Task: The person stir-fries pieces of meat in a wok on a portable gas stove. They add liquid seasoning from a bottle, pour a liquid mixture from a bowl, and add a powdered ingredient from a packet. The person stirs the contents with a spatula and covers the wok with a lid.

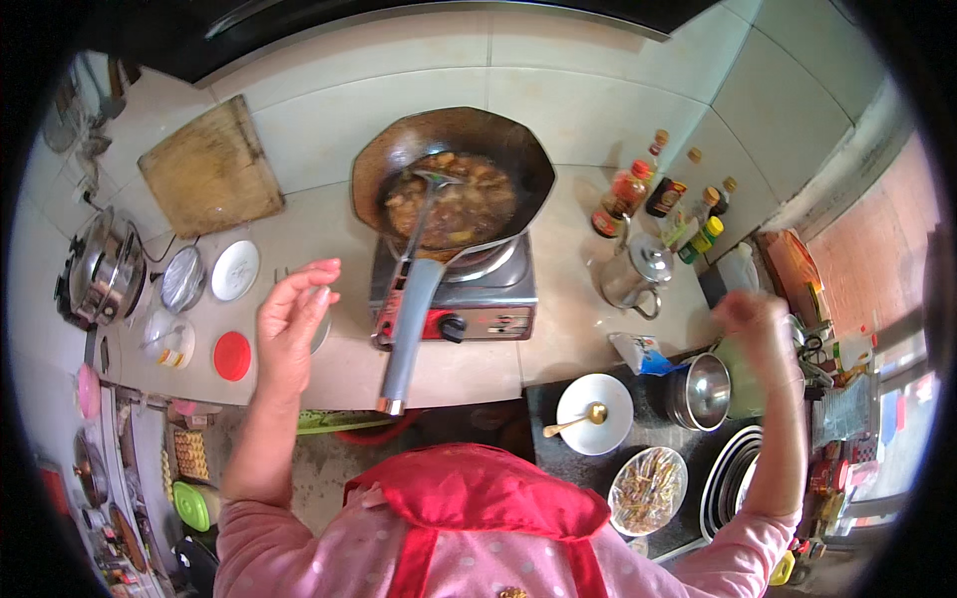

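Observation:
My left hand (291, 321) is raised over the counter, left of the stove. Its fingers stretch out, and nothing shows in them. To the right, my right hand (753, 324) is smeared by motion near the green board and steel bowls, so its fingers are unclear. A dark wok (384, 149) with a grey handle (411, 334) sits on the single burner stove (498, 299). Brown chunks of food (474, 204) lie in liquid inside it. Neither hand touches the metal spatula (424, 214), which rests in the wok with its handle alongside the wok's.
Sauce bottles (623, 194) and a steel pitcher (633, 277) stand right of the stove. A white bowl (595, 399) holds a gold spoon (588, 417); a covered plate (648, 488) lies below. At left are a red lid (231, 356), white dish (235, 270), cutting board (211, 171) and steel pot (110, 274).

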Demonstrator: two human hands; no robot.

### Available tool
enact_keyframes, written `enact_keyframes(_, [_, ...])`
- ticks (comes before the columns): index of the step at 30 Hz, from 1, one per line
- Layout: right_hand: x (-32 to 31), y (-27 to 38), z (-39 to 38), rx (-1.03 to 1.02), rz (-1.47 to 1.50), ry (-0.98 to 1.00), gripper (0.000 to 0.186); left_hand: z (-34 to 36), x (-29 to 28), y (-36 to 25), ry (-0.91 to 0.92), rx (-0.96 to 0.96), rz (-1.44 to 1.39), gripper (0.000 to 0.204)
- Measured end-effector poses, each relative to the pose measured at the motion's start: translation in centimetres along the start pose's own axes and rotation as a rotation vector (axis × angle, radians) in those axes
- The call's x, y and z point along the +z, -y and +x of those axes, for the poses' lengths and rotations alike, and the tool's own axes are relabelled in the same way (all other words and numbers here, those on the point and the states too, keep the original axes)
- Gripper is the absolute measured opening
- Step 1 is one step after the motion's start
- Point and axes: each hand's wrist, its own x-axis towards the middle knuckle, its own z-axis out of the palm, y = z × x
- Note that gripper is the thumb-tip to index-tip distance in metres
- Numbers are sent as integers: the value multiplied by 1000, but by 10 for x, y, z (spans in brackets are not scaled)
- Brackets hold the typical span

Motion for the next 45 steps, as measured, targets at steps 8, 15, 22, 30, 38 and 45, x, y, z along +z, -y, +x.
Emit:
enact_keyframes(8, [120,180,-25,-469,-260,312,70,-79,-51,60,-95,-292,-250,16])
enact_keyframes(15, [176,294,15,-498,-125,459,51,-137,-110,80,-20,-565,-340,19])
enact_keyframes(22, [214,307,37,-308,-241,485,49,-144,-163,92,-80,-564,-348,18])
enact_keyframes(30, [174,267,65,55,-528,349,58,-135,-172,100,-44,-599,-451,17])
enact_keyframes(38, [24,268,47,-250,-768,131,38,-127,-173,101,-66,-620,-410,14])
enact_keyframes(45, [64,235,29,-269,-790,47,35,-111,-148,103,-32,-628,-441,15])
